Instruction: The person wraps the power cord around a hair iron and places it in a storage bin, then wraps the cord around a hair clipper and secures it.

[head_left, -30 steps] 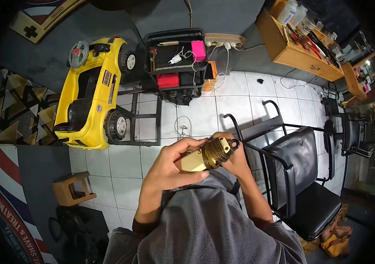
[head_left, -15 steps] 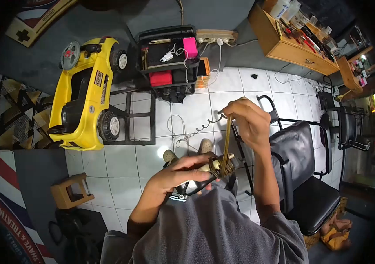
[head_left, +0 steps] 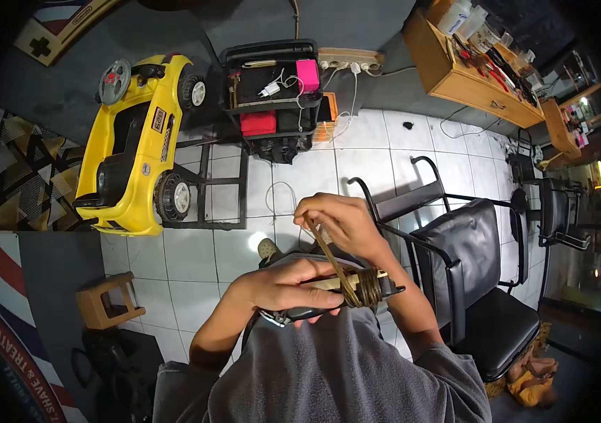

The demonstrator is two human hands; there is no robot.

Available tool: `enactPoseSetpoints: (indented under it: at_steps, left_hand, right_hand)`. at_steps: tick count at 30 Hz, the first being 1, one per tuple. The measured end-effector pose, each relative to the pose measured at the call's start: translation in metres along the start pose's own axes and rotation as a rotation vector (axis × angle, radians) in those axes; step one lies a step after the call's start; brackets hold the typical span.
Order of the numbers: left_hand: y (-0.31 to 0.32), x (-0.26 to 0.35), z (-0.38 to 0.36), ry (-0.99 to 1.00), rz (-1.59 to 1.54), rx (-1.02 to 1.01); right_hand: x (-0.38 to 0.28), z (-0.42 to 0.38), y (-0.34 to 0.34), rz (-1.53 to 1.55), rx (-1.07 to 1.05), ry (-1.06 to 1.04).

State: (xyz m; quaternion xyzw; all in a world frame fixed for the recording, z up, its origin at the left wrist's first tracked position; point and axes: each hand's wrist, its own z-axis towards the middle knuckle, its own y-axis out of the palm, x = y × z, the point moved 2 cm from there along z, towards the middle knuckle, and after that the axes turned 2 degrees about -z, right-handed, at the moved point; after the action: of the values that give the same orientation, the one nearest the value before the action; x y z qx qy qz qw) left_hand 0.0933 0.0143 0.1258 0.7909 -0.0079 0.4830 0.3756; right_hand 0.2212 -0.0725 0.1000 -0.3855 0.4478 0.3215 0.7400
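My left hand (head_left: 290, 285) is closed around a hair clipper (head_left: 318, 285) in front of my chest, covering much of its body. The clipper's metal blade end (head_left: 272, 319) sticks out at the lower left. Several turns of brown cord (head_left: 367, 287) wrap around the clipper's right end. Above the clipper, my right hand (head_left: 343, 222) pinches the same cord, and a taut length runs from its fingers down to the coil. A thin loop of loose cord lies on the floor tiles beyond my hands.
A black armchair (head_left: 459, 243) stands close on my right. Ahead is a black trolley (head_left: 272, 106) with a white charger and a pink box. A yellow toy car (head_left: 128, 151) and a brown stool (head_left: 110, 302) are on the left, a wooden drawer counter (head_left: 448, 84) at far right.
My right hand has moved left and down, bringing the cord over the clipper. More turns now show at the clipper's right end. My left hand still grips the clipper.
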Motion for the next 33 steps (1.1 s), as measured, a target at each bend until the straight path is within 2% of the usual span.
enactPoseSetpoints:
  at_steps: [1,3,5,6,9,12,17,19,21,23,25,26,27,29,30,31,33]
  left_hand:
    - [0.000,-0.001,0.001,-0.100,-0.061,0.028]
    - [-0.001,-0.008,0.004,-0.113,-0.077,0.027]
    - [-0.006,-0.022,0.003,-0.128,-0.341,0.027]
    - [-0.008,-0.022,0.002,-0.093,-0.359,0.006]
    - [-0.012,-0.022,0.002,-0.077,-0.392,-0.035]
    - [-0.013,-0.024,0.006,-0.106,-0.381,-0.087]
    - [-0.004,-0.009,0.002,-0.169,-0.241,-0.135]
    - [-0.001,0.000,-0.001,-0.181,-0.221,-0.136]
    - [0.000,0.012,-0.008,-0.093,0.031,-0.003]
    - [-0.002,0.014,-0.014,-0.032,0.080,0.008]
    - [0.000,0.021,-0.019,0.422,0.473,0.113]
    - [-0.001,0.022,-0.025,0.286,0.539,0.122]
    - [0.002,0.028,-0.028,0.283,0.539,0.123]
    - [0.004,0.037,-0.032,0.183,0.688,0.309]
    - [0.006,0.037,-0.032,0.262,0.660,0.415]
    - [0.005,0.036,-0.034,0.308,0.685,0.524]
    - [0.007,0.037,-0.037,0.292,0.726,0.673]
  right_hand:
    - [0.000,0.000,0.003,0.026,0.046,-0.032]
    - [0.002,0.005,-0.012,-0.092,0.195,-0.179]
    - [-0.021,0.013,-0.044,-0.334,0.348,-0.389]
    - [-0.021,0.013,-0.056,-0.313,0.411,-0.528]
    - [-0.058,0.009,-0.070,-0.422,0.432,-0.643]
    - [-0.071,0.008,-0.071,-0.522,0.388,-0.666]
    - [-0.041,0.014,-0.060,-0.479,0.133,-0.452]
    - [-0.020,0.011,-0.048,-0.315,0.075,-0.240]
    - [-0.003,0.002,-0.038,-0.234,-0.020,-0.059]
    - [0.012,-0.011,-0.027,-0.038,-0.010,0.037]
    - [0.016,-0.023,-0.014,0.099,-0.013,0.136]
    - [0.017,-0.028,-0.006,0.178,-0.029,0.157]
    - [0.018,-0.033,0.004,0.229,-0.022,0.222]
    - [0.025,-0.045,0.018,0.144,0.006,0.376]
    - [0.034,-0.056,0.021,0.089,-0.023,0.418]
    - [0.034,-0.065,0.026,0.240,0.009,0.244]
    - [0.034,-0.075,0.023,-0.223,0.024,0.144]
